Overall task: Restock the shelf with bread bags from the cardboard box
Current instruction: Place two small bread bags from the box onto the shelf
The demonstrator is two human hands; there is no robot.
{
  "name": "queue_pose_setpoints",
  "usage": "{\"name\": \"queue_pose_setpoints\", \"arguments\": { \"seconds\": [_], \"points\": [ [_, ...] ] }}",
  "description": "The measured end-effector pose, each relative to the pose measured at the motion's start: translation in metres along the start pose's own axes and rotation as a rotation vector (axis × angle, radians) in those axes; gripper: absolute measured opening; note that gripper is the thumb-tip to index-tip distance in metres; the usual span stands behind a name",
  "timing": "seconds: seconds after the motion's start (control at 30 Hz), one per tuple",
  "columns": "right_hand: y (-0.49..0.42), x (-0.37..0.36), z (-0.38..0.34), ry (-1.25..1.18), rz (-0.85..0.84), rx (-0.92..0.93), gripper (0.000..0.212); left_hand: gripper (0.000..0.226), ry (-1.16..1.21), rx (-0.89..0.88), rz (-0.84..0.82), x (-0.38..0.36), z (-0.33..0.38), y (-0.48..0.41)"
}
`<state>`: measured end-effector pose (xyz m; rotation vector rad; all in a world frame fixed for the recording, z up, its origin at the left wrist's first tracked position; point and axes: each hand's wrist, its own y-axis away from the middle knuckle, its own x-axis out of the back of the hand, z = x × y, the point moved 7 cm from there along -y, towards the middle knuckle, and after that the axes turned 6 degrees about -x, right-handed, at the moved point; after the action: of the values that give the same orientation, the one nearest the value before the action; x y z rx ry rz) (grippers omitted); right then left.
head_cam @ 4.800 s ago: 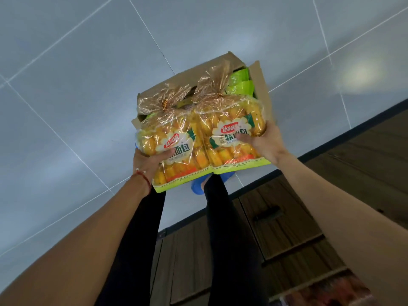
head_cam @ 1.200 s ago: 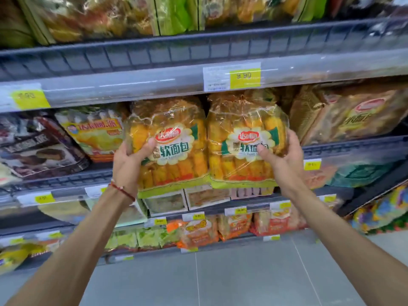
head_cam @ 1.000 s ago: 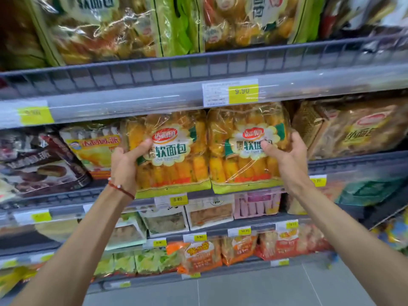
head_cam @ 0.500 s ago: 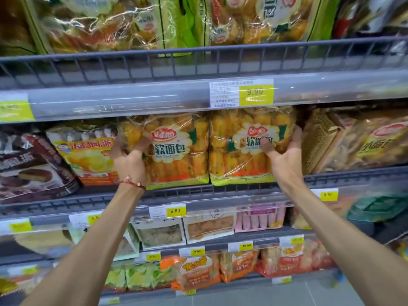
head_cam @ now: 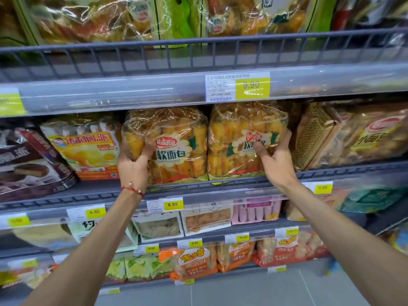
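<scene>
Two clear bread bags with yellow rolls stand side by side on the grey shelf [head_cam: 220, 186], under the 9.90 price tag. My left hand [head_cam: 133, 166] grips the left edge of the left bread bag [head_cam: 176, 146], thumb pressed on its front. My right hand [head_cam: 274, 160] holds the right edge of the right bread bag [head_cam: 240, 138], thumb on its label. Both bags rest behind the shelf's front rail, upright and touching each other. The cardboard box is out of view.
A yellow pie bag [head_cam: 86, 149] sits left of the pair, a brown patterned bread bag [head_cam: 318, 133] to the right. The upper shelf rail [head_cam: 198, 54] hangs close above. Lower shelves hold more packets; grey floor tiles [head_cam: 231, 292] lie below.
Both bags were lifted from the box, carried up to the shelf and pushed back onto it. My hands have slid in with them, still gripping their outer edges.
</scene>
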<state>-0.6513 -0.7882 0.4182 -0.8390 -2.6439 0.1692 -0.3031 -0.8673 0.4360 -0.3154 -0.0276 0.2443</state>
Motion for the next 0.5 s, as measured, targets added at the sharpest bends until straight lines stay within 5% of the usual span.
{"name": "queue_pose_setpoints", "arguments": {
  "seconds": [0.2,0.4,0.5],
  "points": [
    [0.009,0.011,0.000,0.074,0.013,-0.135,0.068,0.055,-0.095,0.098,0.038,0.004,0.012,0.021],
    [0.032,0.021,0.019,0.104,-0.014,-0.407,0.088,0.090,-0.180,0.377,0.067,0.009,0.038,0.049],
    [0.077,0.030,-0.022,0.025,-0.039,-0.569,0.070,0.052,-0.232,0.498,0.038,0.010,0.056,0.071]
  ]
}}
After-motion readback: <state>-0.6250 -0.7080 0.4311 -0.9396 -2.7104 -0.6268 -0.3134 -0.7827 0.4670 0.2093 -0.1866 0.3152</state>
